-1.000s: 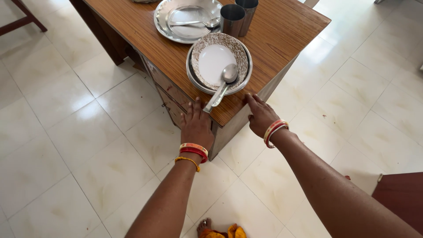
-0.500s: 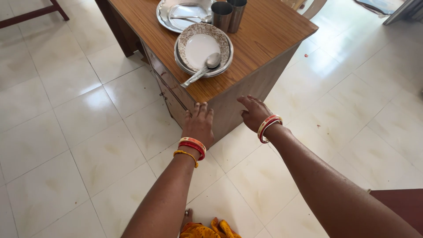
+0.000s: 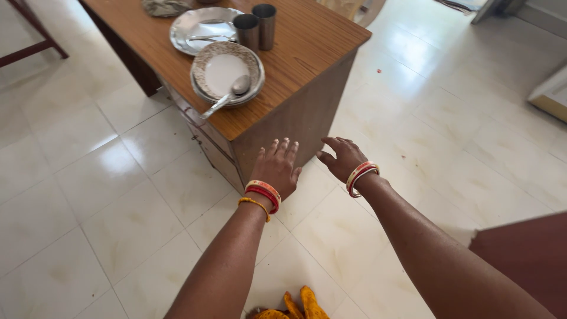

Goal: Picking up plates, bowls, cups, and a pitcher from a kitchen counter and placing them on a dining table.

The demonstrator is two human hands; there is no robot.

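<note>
Both hands are hanging empty in the air in front of the counter (image 3: 307, 41), just off its near corner and below its top. The left hand (image 3: 277, 168) is spreading flat, fingers apart and pointing at the counter's side panel; whether the fingertips are touching the wood cannot be told. The right hand (image 3: 341, 158) is floating just beside it, fingers loosely curled and apart, gripping nothing. The two hands are sitting near each other, not touching. Bangles are showing on both wrists.

On the counter, near the front edge, a patterned plate (image 3: 227, 74) is lying on a steel plate, and a spoon (image 3: 226, 97) is resting in it with the bowl inside and the handle sticking out over the rim toward the counter's edge. Just behind this stack, two steel cups (image 3: 256, 26) are standing upright, side by side. Left of the cups a steel tray (image 3: 188, 23) is lying flat, carrying a second spoon. A crumpled cloth (image 3: 165, 7) is sitting at the far end.

The counter is standing on a pale tiled floor (image 3: 88, 177). All the dishes are lying well apart from both hands.
</note>
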